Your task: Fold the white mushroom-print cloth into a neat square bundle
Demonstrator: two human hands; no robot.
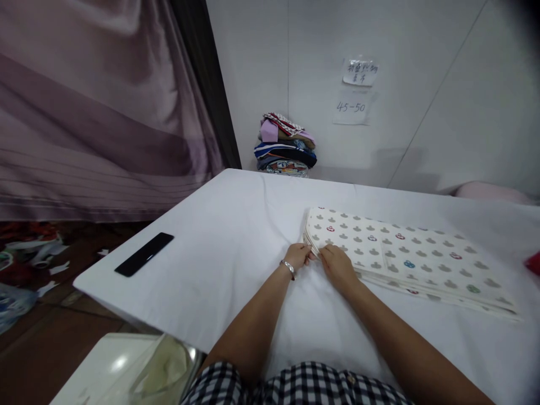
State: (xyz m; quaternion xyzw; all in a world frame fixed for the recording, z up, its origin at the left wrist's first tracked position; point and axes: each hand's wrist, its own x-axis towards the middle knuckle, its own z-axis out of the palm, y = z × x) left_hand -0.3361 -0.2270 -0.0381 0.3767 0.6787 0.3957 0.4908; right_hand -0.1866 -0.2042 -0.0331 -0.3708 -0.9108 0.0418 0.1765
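Observation:
A folded white cloth (392, 253) printed with small grey shapes and a few red, blue and green ones lies in a long layered strip on the white table. At its near left corner my left hand (298, 256), with a silver bracelet at the wrist, pinches the edges of the layers. My right hand (337, 265) is right beside it, fingers closed on the near edge of the same cloth. The fingertips of both hands are partly hidden by the cloth.
A flat black phone-like slab (144, 254) lies on the table (202, 242) at left. Behind the far edge rises a pile of folded fabrics (286, 146) against the wall. A pink curtain (105, 112) hangs at left; a white stool-like surface (105, 365) stands below.

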